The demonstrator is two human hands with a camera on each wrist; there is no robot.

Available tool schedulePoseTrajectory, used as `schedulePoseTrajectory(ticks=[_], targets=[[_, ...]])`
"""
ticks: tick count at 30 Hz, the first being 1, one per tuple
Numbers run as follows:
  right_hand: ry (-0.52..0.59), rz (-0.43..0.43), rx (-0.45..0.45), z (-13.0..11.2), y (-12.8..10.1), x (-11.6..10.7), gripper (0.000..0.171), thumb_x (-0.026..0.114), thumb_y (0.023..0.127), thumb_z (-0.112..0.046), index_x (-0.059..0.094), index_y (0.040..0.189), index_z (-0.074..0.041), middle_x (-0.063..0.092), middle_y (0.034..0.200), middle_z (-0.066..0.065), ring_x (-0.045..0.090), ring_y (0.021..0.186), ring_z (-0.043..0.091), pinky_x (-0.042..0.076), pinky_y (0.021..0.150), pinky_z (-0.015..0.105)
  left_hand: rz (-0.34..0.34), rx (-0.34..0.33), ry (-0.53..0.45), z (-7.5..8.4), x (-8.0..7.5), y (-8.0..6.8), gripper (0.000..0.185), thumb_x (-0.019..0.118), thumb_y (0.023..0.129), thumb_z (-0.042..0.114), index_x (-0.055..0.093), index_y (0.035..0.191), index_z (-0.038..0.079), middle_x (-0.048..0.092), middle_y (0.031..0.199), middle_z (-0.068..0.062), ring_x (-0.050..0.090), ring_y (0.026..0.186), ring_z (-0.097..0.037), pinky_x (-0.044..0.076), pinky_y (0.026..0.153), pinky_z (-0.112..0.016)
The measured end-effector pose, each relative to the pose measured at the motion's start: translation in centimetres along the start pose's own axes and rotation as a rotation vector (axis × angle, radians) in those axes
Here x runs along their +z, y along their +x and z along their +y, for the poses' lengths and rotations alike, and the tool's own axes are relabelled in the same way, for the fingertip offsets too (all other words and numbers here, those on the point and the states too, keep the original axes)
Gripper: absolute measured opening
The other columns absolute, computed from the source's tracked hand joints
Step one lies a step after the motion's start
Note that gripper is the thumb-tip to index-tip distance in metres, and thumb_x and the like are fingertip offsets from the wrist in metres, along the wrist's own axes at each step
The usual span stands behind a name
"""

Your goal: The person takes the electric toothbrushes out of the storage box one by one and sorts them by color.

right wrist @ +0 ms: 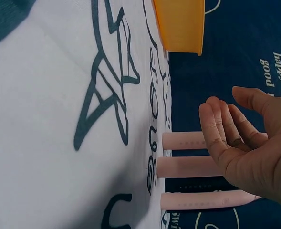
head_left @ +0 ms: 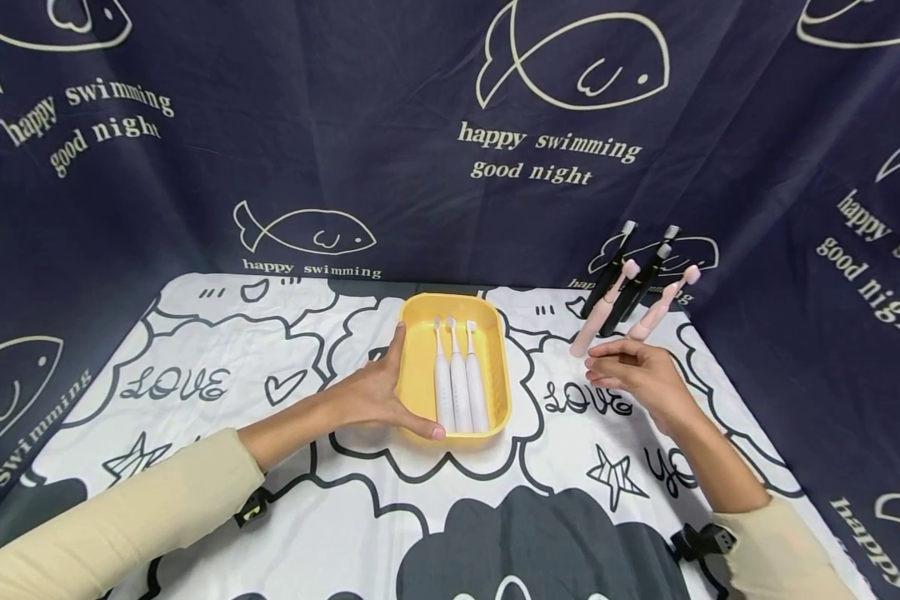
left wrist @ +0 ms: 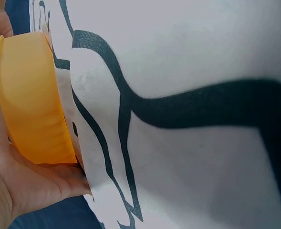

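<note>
Three white electric toothbrushes [head_left: 458, 387] lie side by side in a yellow tray [head_left: 416, 350]. My left hand [head_left: 375, 393] grips the tray's left side, its thumb at the near rim; the left wrist view shows the hand wrapped around the yellow wall [left wrist: 33, 100]. At the right, three pink electric toothbrushes [head_left: 602, 318] stand upright in front of several black ones [head_left: 607, 279]. My right hand [head_left: 645, 379] is beside the pink ones, fingers loosely bent and holding nothing. In the right wrist view, it partly covers the pink handles [right wrist: 188, 167].
A white cloth with black drawings [head_left: 217, 400] covers the table. Dark blue fabric with fish prints [head_left: 390, 125] rises behind it and at both sides. The black toothbrushes stand close to the back fabric.
</note>
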State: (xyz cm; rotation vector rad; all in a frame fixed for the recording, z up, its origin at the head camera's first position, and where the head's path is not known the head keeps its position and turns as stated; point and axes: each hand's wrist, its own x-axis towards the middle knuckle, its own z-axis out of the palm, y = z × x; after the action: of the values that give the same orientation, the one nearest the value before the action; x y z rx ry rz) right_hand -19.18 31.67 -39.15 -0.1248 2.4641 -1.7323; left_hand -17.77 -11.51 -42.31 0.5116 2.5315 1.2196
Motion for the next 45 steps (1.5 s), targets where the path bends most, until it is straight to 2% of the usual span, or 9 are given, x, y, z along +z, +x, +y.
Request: schedulePoseTrajectory(ticks=[9,21,29,34,45], targets=[[-0.02,-0.011,-0.005,-0.4,0.7,1.0,0.044,0.071,0.111,-0.009,0.06,0.143,0.019,0.08,0.104,-0.012,0.08,0.096,0.003,0.067,0.09,0.024,0.003,0.013,0.0,0.0,0.0,0.0,0.18,0.108,0.063,0.061,-0.02,0.179,0.012,0.033,0.184,-0.022,0.046,0.164,-0.036,0.038,0.134,-0.059],[0.024,-0.029,-0.028,-0.6,1.4,2.4,0.044,0.069,0.111,-0.006,0.058,0.142,0.022,0.08,0.104,-0.01,0.08,0.099,0.003,0.067,0.093,0.024,0.005,0.002,0.008,0.0,0.0,0.0,0.18,0.108,0.063,0.063,-0.02,0.179,0.012,0.034,0.183,-0.022,0.047,0.163,-0.036,0.038,0.134,-0.059],[0.02,-0.031,-0.004,-0.9,1.8,3.4,0.046,0.069,0.111,-0.007,0.057,0.145,0.021,0.079,0.108,-0.008,0.079,0.099,0.002,0.067,0.093,0.025,0.003,0.0,0.019,0.0,-0.1,0.0,0.179,0.107,0.064,0.063,-0.02,0.179,0.011,0.035,0.183,-0.023,0.046,0.164,-0.037,0.039,0.134,-0.059],[0.037,-0.033,-0.011,-1.0,2.2,3.8,0.046,0.07,0.111,-0.007,0.058,0.145,0.021,0.079,0.109,-0.006,0.08,0.1,0.003,0.067,0.094,0.025,-0.001,0.003,0.026,0.0,-0.1,0.1,0.179,0.107,0.065,0.064,-0.021,0.179,0.011,0.037,0.182,-0.024,0.047,0.163,-0.037,0.039,0.134,-0.059],[0.108,-0.044,-0.025,-1.5,3.3,5.1,0.041,0.068,0.11,-0.003,0.059,0.142,0.021,0.079,0.102,-0.009,0.079,0.098,0.005,0.067,0.094,0.025,0.004,-0.013,0.021,0.0,-0.1,0.0,0.18,0.107,0.063,0.065,-0.021,0.179,0.015,0.034,0.183,-0.023,0.046,0.164,-0.037,0.039,0.134,-0.058]])
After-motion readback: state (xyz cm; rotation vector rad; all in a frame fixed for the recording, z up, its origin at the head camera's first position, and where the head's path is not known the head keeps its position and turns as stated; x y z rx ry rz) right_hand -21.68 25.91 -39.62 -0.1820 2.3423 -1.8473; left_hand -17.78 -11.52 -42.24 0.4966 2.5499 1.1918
